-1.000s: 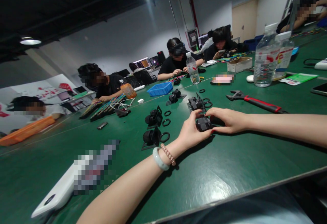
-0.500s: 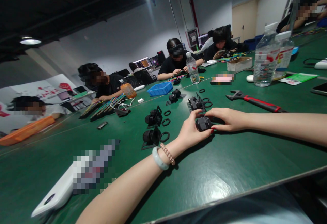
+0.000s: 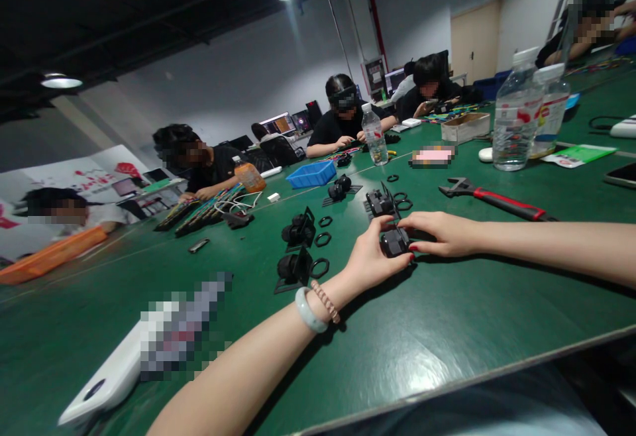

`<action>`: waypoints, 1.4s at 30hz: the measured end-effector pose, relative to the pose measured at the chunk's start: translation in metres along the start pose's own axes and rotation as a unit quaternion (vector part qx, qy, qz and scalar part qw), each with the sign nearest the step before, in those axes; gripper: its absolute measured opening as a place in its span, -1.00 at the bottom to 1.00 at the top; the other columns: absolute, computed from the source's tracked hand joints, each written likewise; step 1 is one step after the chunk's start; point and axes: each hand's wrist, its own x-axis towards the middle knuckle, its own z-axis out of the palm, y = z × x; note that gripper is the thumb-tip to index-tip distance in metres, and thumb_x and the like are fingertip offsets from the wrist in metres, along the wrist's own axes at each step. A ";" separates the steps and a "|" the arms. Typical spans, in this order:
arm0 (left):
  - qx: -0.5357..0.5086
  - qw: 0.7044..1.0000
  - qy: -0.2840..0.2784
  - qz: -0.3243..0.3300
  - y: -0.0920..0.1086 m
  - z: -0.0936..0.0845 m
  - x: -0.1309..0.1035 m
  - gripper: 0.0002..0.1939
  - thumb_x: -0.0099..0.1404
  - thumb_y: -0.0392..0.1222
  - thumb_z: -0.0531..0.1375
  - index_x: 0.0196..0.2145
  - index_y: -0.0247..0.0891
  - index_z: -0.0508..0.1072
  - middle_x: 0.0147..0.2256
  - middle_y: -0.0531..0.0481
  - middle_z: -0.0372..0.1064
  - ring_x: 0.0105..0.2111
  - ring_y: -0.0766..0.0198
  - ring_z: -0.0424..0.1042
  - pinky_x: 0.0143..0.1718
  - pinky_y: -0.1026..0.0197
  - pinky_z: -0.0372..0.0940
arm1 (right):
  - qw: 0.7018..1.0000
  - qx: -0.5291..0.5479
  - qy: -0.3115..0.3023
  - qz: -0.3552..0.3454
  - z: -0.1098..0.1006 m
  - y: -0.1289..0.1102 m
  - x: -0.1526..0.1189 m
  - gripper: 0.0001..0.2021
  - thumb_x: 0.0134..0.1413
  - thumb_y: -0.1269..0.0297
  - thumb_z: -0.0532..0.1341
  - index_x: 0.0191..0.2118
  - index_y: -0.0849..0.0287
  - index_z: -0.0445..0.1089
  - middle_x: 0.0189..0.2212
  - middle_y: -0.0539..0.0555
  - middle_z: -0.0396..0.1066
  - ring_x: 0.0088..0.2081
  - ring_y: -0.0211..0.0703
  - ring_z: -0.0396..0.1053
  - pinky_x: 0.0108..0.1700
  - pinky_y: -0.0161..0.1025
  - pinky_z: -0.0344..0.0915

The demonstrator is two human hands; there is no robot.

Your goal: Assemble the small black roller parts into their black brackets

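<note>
Head view: two hands, left point(image 3: 373, 252) and right point(image 3: 437, 234), clamp one black fitting point(image 3: 395, 242).

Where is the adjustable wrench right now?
In the head view, the adjustable wrench lies on the green table to the right, just beyond the person's right forearm.

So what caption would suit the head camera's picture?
Left hand and right hand hold a black part at a green table, red-handled wrench nearby.

The green flat counter point(image 3: 457, 303) runs past the left and right edges; the black-screened flat phone point(image 3: 622, 175) is cut off at right.
</note>
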 end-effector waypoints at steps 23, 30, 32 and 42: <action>0.004 1.000 0.007 0.012 0.006 -0.002 0.001 -0.44 -0.03 -0.13 0.26 -0.06 -0.23 0.20 -0.14 -0.06 0.31 -0.17 0.18 0.34 -0.15 0.16 0.25 | 1.000 -0.012 0.021 0.007 -0.001 -0.004 -0.001 -0.54 -0.02 0.23 0.16 0.01 0.25 0.11 -0.12 0.20 0.31 -0.14 -0.05 0.30 -0.13 -0.14 0.26; 0.013 1.000 0.001 0.008 0.005 -0.003 0.001 -0.41 -0.03 -0.07 0.25 -0.05 -0.23 0.19 -0.10 -0.08 0.29 -0.14 0.16 0.33 -0.13 0.16 0.25 | 0.999 -0.009 0.034 -0.040 -0.001 -0.001 -0.002 -0.55 -0.08 0.27 0.20 -0.03 0.25 0.14 -0.11 0.22 0.20 -0.11 -0.07 0.25 -0.09 -0.15 0.26; 0.016 1.000 -0.003 0.005 0.006 -0.003 0.001 -0.41 -0.03 -0.07 0.25 -0.04 -0.23 0.18 -0.11 -0.08 0.29 -0.15 0.16 0.33 -0.13 0.15 0.25 | 0.998 -0.006 0.041 -0.046 0.000 -0.001 -0.002 -0.55 -0.08 0.26 0.20 -0.03 0.23 0.15 -0.11 0.21 0.18 -0.11 -0.08 0.25 -0.09 -0.15 0.26; 0.012 1.000 -0.005 -0.001 0.007 -0.003 0.001 -0.42 -0.03 -0.11 0.25 -0.05 -0.23 0.19 -0.11 -0.06 0.29 -0.15 0.16 0.33 -0.11 0.13 0.23 | 0.997 -0.003 0.038 -0.070 0.001 0.002 -0.003 -0.62 -0.06 0.31 0.20 -0.06 0.16 0.17 -0.11 0.18 0.17 -0.11 -0.11 0.25 -0.10 -0.18 0.27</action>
